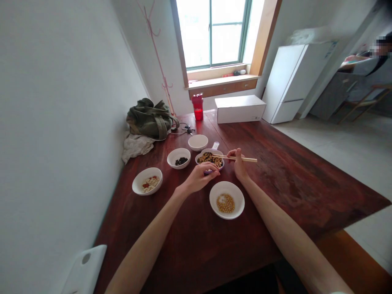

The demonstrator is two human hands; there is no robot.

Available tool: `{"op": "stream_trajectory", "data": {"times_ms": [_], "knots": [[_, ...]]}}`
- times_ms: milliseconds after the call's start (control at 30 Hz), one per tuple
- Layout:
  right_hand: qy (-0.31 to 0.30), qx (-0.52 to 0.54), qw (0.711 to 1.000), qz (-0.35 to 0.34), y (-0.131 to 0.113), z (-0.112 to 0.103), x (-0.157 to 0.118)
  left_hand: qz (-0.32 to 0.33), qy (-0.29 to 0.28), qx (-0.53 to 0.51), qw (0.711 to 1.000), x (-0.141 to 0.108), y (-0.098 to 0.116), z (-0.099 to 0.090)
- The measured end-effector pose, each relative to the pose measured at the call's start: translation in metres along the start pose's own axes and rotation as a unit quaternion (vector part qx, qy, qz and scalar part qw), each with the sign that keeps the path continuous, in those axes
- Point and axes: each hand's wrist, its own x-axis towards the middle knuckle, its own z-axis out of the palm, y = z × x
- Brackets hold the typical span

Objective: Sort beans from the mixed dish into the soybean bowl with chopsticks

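My right hand (238, 162) is closed on a pair of wooden chopsticks (249, 159), whose tips reach into a handled bowl (215, 146) of mixed dark and yellow beans (211, 159). At the near rim of that bowl, my left hand (200, 176) has its fingers curled on the edge. A white bowl (213, 210) with yellow beans stands nearer, between my forearms. Left of the handled bowl is a white bowl (170, 153) with dark pieces. Behind is another white bowl (198, 142) with nothing visible in it. Farther left, a white bowl (135, 185) holds pale and red pieces.
On the dark red table (290, 163), a green bag (150, 118) lies on a cloth (136, 147) by the wall. Keys (189, 130), a red cup (198, 108) and a white box (239, 110) are at the back. A person (384, 47) is at the far right.
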Motion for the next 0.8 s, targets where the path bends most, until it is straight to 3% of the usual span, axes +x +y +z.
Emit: {"op": "stream_trajectory", "data": {"times_ms": [167,367,600,800], "knots": [[-0.006,0.007,1.000,0.005,0.004,-0.001,0.001,-0.061,0.186,0.130,0.972,-0.002,-0.031,0.009],[0.011,0.004,1.000,-0.007,0.011,-0.001,0.003,-0.159,0.241,0.032,0.957,-0.004,-0.062,0.026],[0.008,-0.001,1.000,-0.010,0.011,-0.001,0.002,-0.179,0.262,0.020,0.948,-0.004,-0.061,0.024],[-0.011,0.006,1.000,-0.004,0.006,-0.002,0.001,-0.112,0.350,0.043,0.929,-0.012,-0.039,0.029]]}}
